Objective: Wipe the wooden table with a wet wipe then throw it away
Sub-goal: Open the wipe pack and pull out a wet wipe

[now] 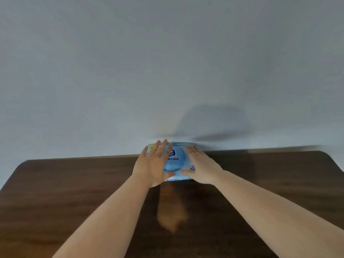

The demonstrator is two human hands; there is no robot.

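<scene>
A blue wet wipe pack point(175, 161) with white print lies at the far edge of the dark wooden table point(74, 192), against the wall. My left hand point(151, 164) covers its left part, fingers spread over the top and thumb along the near edge. On the pack's right part rests my right hand point(200, 164), fingers stretched to the far edge and thumb at the near side. Both hands clasp the pack between them. No loose wipe shows.
A plain grey wall point(167, 71) rises directly behind the table. A lighter brown blurred patch point(173, 211) shows on the tabletop between my forearms. The table's rounded corners lie at far left and far right.
</scene>
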